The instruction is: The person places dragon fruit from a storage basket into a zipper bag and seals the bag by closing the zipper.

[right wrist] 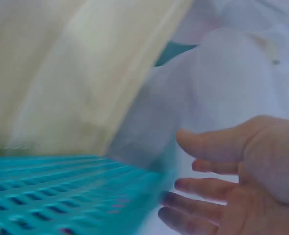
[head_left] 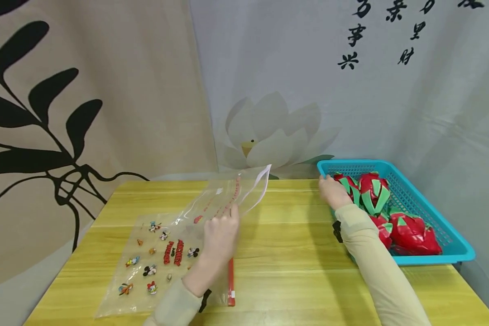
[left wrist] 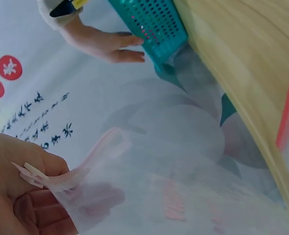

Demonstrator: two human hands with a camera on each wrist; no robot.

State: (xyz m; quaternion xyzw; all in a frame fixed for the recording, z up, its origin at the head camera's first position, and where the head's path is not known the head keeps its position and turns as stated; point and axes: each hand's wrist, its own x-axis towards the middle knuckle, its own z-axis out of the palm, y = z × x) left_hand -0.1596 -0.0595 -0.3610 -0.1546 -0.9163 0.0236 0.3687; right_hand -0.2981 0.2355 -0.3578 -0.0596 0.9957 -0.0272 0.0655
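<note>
My left hand (head_left: 222,235) grips the edge of a clear zip bag (head_left: 138,299) printed with small cartoon figures and red lettering. The left wrist view shows the thumb and curled fingers at the bag's zip edge (left wrist: 68,182). Part of the bag lies on the table while its mouth stands raised and partly apart. At the left rim of the blue plastic basket (head_left: 452,231) is my right hand (head_left: 335,192). In the right wrist view its fingers (right wrist: 205,188) are spread and nothing is between them. Several red dragon-fruit-shaped items (head_left: 413,233) with green leaves fill the basket's near left part.
The wooden table (head_left: 281,271) ends at the back against a printed cloth (head_left: 155,90) with leaf, lotus and lettering designs. A red slider strip (head_left: 231,280) lies along the bag's right side. The basket's near right corner juts over the table's right edge.
</note>
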